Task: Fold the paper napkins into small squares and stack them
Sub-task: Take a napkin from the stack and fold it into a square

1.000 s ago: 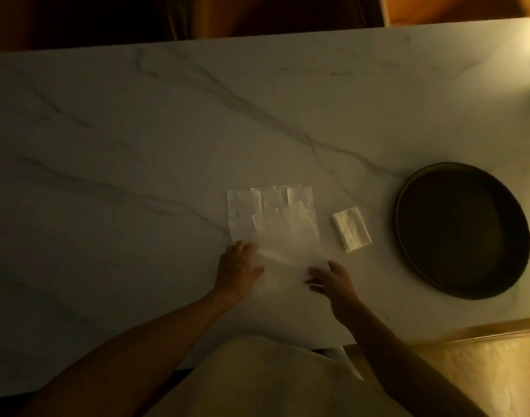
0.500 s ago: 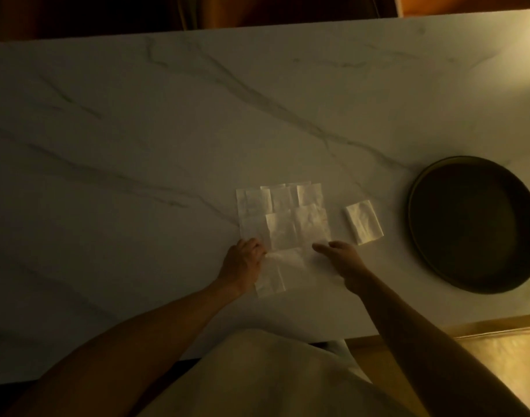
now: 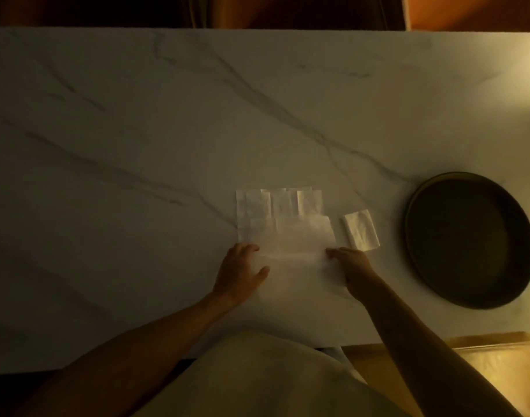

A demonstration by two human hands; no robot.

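Thin white paper napkin (image 3: 291,251), limp and tearable, is being pinched at near-side edges by left hand (image 3: 239,273) and right hand (image 3: 352,264).

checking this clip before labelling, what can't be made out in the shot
- Head view, dim and blurred: how many sheets the napkin pile holds.
- How the left hand and right hand hold the napkin being folded: fingertips blur into it.
- How many layers the folded square has.
- Inside of the dark round tray: too shadowed.
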